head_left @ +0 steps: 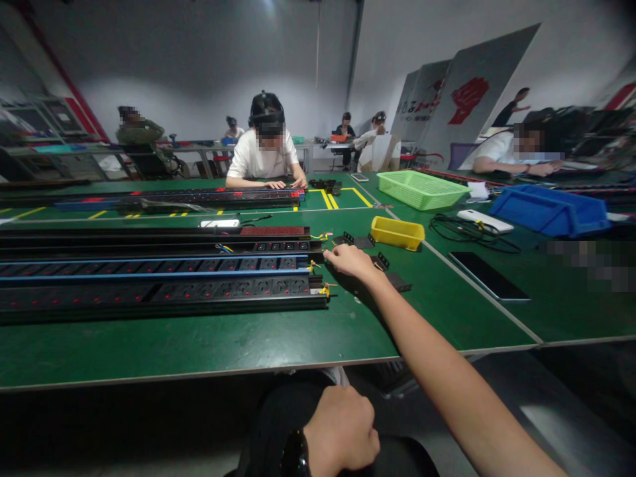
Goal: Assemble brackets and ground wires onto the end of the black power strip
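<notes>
Several long power strips lie side by side on the green table [278, 338]. One is a black power strip [238, 289] with small red lights, another a power strip with blue edges [163, 266]. Short yellow wires [325, 290] stick out of their right ends. My right hand [350, 260] reaches to the end of a black strip with square sockets [268, 247], fingers pinched together; what they grip is too small to make out. Beside that hand lie black metal brackets [397, 282]. Low over my lap, my left hand [342, 427] is curled into a fist, with nothing visible in it.
A yellow bin [397, 233], a green basket [422, 190] and a blue bin [549, 211] stand to the right. Near them lie a dark tablet [489, 275], a white power bank [485, 221] and black cables [447, 232]. A person [265, 156] works across the table.
</notes>
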A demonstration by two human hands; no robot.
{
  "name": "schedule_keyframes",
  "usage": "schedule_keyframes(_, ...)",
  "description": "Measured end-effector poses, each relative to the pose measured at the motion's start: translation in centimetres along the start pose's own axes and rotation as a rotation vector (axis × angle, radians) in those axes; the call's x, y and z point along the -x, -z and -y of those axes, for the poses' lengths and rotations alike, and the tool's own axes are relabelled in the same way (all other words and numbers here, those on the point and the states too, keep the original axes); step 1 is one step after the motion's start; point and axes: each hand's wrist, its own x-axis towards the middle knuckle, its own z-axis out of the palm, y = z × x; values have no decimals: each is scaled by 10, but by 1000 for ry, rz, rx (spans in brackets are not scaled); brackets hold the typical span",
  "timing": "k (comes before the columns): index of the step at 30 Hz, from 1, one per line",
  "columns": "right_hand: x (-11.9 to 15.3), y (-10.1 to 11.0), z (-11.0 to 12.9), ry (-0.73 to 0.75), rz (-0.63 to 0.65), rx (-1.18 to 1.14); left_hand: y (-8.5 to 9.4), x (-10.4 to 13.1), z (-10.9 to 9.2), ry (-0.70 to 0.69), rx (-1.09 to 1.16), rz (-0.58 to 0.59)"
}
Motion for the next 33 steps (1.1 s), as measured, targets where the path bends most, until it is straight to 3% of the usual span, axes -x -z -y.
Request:
schedule_keyframes(11, 1, -7, -1, 167, 47, 71, 4, 2, -2, -3, 12, 8)
schedule_keyframes(33, 5, -10, 4, 162, 33, 143, 4, 2, -2, 9, 1, 18)
